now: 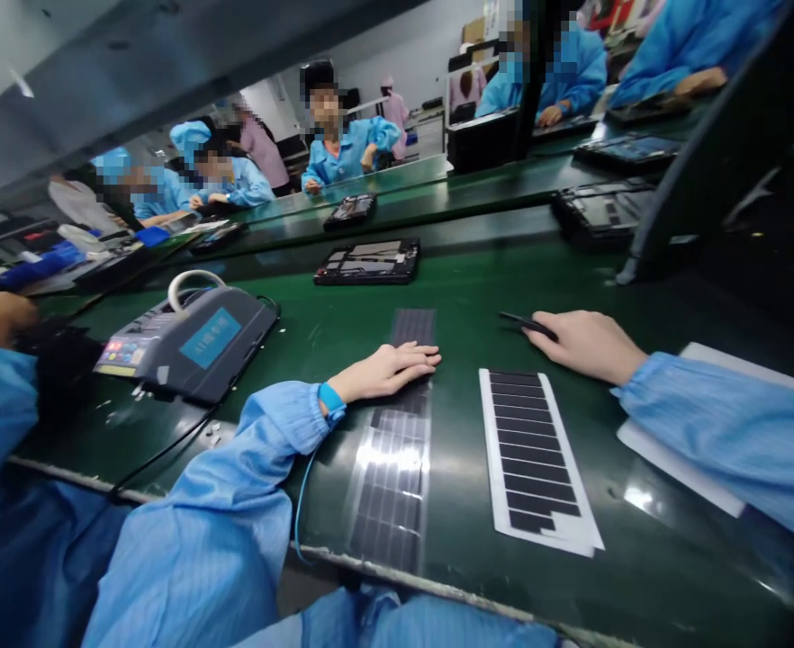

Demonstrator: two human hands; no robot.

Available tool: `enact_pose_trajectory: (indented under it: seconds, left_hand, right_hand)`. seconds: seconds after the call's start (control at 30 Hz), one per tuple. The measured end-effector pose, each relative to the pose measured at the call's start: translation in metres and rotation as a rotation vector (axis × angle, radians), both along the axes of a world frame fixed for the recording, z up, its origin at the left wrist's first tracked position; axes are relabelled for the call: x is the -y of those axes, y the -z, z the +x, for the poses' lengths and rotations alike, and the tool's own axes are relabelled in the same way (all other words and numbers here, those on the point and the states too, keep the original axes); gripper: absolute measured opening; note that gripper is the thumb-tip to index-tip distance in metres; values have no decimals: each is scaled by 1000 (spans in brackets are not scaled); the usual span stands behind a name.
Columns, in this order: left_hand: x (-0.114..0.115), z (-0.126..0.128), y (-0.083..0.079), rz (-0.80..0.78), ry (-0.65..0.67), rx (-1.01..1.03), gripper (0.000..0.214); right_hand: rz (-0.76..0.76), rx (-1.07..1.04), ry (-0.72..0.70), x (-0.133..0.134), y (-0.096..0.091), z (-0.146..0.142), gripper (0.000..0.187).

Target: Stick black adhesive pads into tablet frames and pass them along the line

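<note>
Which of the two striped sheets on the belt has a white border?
The sheet beside the right hand: black bars on white backing. The other sheet, under the left hand, is dark all over, without a white border.

your green-topped workbench [457,297] stretches across in front of you. on it lie a ribbed black strip [393,459] and, just beside it, a black-striped white sheet [536,459]. to their left sits a grey tablet-like unit [187,337] with a blue label (its white loop stands up), and a black cable [167,447] trails past it. farther along lies an open black device housing [368,262], with white paper [681,472] at the near right.
</note>
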State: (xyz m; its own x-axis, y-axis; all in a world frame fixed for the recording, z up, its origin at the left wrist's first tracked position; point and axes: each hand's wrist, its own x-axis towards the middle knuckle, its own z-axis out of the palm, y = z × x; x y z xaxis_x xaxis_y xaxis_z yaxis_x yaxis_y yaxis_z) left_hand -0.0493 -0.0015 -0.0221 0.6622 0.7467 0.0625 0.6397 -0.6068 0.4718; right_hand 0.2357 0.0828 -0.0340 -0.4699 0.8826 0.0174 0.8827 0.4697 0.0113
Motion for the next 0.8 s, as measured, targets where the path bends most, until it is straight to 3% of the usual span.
enact_pose_trajectory:
  seconds: [0.2,0.33,0.43,0.53,0.6,0.7,0.8]
  left_hand:
    - [7,8,1,58,-49,-70,33]
    - [12,23,-9,95,-93,-100,32]
    - [22,48,-22,131,32,-46,40]
    - [33,75,-27,123,292,-53,50]
    - [37,88,-23,99,388,-100,51]
    - [36,96,-10,83,385,-124,48]
    - [34,96,-2,82,334,-106,48]
  right_hand:
    - [13,-30,-9,-1,0,-1,32]
    - [29,-50,-15,-3,1,-1,33]
    - [48,-116,-16,-5,3,0,32]
    - [19,-295,-32,-6,4,2,25]
    - [-27,-450,0,-6,2,4,27]
    - [-177,-912,249,-16,-4,9,37]
    - [-235,-1279,488,-47,-14,9,27]
